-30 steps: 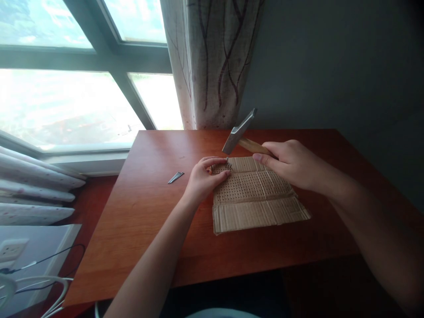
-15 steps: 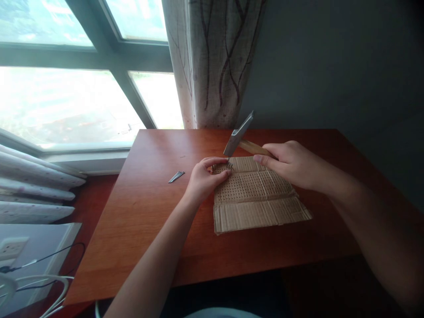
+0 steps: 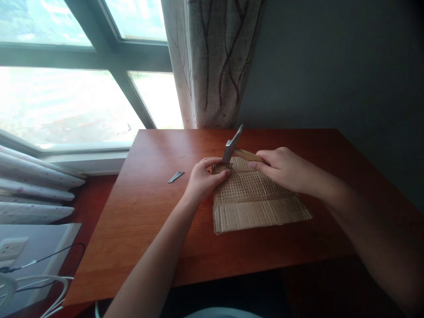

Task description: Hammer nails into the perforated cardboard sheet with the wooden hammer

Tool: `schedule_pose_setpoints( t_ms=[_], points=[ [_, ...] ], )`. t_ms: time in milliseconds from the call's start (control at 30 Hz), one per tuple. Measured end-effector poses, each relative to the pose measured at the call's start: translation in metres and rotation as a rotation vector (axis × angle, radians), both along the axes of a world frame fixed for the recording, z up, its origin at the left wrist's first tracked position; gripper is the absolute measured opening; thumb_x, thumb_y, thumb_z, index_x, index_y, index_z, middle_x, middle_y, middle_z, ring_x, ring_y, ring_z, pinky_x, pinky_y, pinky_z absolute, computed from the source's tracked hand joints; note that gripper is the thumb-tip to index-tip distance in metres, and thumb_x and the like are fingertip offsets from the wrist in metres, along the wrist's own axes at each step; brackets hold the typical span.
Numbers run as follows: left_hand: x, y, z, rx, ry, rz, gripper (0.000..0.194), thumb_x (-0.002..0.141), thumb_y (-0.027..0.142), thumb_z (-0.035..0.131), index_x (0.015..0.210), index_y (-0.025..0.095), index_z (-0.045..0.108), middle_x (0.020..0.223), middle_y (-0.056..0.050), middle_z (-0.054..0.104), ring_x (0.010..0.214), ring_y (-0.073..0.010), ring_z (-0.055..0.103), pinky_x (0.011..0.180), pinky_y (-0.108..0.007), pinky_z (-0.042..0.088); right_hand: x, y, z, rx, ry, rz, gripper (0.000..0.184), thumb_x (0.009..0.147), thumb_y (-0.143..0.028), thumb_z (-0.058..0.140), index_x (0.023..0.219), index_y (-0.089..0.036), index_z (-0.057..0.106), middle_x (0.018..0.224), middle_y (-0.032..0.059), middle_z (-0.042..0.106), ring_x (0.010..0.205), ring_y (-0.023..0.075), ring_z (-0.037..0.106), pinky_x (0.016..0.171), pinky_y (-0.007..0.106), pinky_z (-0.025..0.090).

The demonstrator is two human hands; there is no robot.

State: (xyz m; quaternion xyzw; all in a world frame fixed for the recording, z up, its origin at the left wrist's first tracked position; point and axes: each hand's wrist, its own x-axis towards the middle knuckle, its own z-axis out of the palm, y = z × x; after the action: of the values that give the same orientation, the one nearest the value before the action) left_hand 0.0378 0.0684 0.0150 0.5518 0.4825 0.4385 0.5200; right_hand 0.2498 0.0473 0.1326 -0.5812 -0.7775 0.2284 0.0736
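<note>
My right hand is closed around the wooden handle of a hammer, whose metal head is tilted, its lower end down at the row of nails. Several small nails stand up in the far left part of a board full of small holes, which lies on a sheet of cardboard. My left hand grips the board's left edge, thumb on top and forefinger stretched along the far side beside the hammer head. Its other fingers are mostly hidden.
A small bundle of loose nails lies left of my left hand on the reddish wooden table. Behind the table hangs a curtain next to the window. Cables and a wall socket are at lower left.
The hammer has come down and slightly left, its head now at the nails. My right hand moved with it, while my left hand stays in place.
</note>
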Motion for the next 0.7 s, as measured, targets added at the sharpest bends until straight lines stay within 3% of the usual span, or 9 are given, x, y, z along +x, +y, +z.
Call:
schedule_pose_setpoints(
  t_ms=[333,500,600,700],
  points=[
    [0.000,0.001,-0.002,0.007,0.016,-0.001,0.036,0.068,0.033,0.085,0.101,0.020,0.079,0.099,-0.009,0.075,0.098,-0.0258,0.070,0.087,-0.040,0.058,-0.001,-0.001,-0.004,0.016,-0.018,-0.001,0.037,0.097,-0.041,0.053,0.067,-0.021,0.050,0.063,-0.0007,0.057,0.057,0.0131,0.049,0.057,0.031,0.028],
    [-0.002,0.001,-0.002,0.021,0.064,-0.005,0.036,0.070,0.033,0.084,0.103,0.021,0.079,0.102,-0.009,0.075,0.098,-0.0248,0.069,0.086,-0.039,0.057,0.006,-0.004,0.001,0.118,0.073,-0.034,0.039,0.096,-0.039,0.057,0.064,-0.021,0.045,0.056,-0.0042,0.045,0.052,0.0108,0.041,0.053,0.031,0.027],
    [-0.003,0.000,-0.002,0.035,0.084,-0.012,0.036,0.070,0.033,0.084,0.104,0.022,0.079,0.104,-0.009,0.074,0.100,-0.0246,0.069,0.086,-0.038,0.057,0.019,-0.006,-0.002,0.262,0.220,-0.131,0.040,0.094,-0.042,0.062,0.064,-0.022,0.045,0.055,-0.0051,0.038,0.051,0.0102,0.035,0.050,0.031,0.024],
    [-0.003,0.000,-0.004,0.055,0.092,-0.012,0.034,0.072,0.033,0.083,0.104,0.022,0.078,0.110,-0.009,0.072,0.104,-0.0251,0.067,0.087,-0.038,0.056,0.031,-0.003,-0.014,0.357,0.573,-0.256,0.038,0.091,-0.045,0.066,0.067,-0.023,0.047,0.057,-0.0052,0.038,0.050,0.0099,0.034,0.047,0.029,0.023]
  ],
)
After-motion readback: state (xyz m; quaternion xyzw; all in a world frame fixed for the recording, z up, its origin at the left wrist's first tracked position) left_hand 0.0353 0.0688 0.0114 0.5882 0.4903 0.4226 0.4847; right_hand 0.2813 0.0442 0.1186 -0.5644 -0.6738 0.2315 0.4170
